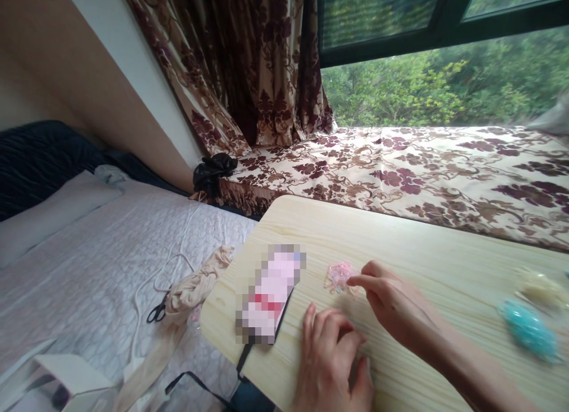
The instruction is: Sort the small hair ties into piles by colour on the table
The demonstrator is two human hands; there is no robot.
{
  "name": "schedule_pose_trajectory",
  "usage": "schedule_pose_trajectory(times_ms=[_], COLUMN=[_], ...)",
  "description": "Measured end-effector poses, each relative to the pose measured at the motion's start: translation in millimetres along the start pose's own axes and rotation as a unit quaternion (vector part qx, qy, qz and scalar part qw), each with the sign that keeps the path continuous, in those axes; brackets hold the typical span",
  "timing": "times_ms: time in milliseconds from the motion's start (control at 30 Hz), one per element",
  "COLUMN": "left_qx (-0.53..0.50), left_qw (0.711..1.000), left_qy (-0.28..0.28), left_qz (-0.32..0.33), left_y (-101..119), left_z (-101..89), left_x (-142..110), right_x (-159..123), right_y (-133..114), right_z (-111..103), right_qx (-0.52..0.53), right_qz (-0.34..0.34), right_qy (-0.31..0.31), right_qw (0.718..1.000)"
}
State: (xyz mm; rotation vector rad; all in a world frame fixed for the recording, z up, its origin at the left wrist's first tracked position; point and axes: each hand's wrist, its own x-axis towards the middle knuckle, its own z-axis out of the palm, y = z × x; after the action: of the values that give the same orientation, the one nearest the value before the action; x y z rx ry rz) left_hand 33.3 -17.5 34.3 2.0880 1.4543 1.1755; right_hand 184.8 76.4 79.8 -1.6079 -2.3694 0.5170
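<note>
A small tangled heap of thin, shiny pink strands (340, 277) lies on the pale wooden table (427, 246). My right hand (389, 296) comes in from the right, its fingers drawn in and its fingertips closed at the heap's right edge. The thumb is hidden from view. Closer to me, my left hand (331, 361) rests palm down on the table, fingers apart and slightly bent, holding nothing. Left of the hands lies a flat pink item (273, 296), pixelated, with a black strap hanging over the table edge.
A teal clear-wrapped packet (531, 332) and a cream packet (540, 290) sit at the table's right. Left is a bed (111, 240) with black-handled scissors (156, 313), beige cloth (195, 284), a white cable and a white box (73, 379). Behind runs a flowered window seat (400, 169).
</note>
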Motion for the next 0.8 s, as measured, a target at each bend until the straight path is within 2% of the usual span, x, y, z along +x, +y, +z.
schedule_pose_trajectory(times_ms=[133,300,500,800], left_qx=[-0.008,-0.012,0.001,-0.005], left_qw=[1.0,1.0,1.0,1.0], left_qy=[0.004,-0.002,-0.005,-0.017], left_qz=[-0.007,-0.009,0.002,-0.002], left_y=[-1,0,2,3], left_z=[1.3,-0.8,-3.2,-7.0], left_x=[0,1,2,4], right_x=[0,-3,0,-17], right_y=[-6,-9,-15,-4], right_z=[0,-3,2,-9], right_qx=[-0.001,-0.01,-0.011,-0.011], right_qz=[-0.027,-0.022,-0.037,-0.013], right_qy=[-0.023,-0.016,-0.038,0.005], right_qw=[0.999,1.0,0.999,1.0])
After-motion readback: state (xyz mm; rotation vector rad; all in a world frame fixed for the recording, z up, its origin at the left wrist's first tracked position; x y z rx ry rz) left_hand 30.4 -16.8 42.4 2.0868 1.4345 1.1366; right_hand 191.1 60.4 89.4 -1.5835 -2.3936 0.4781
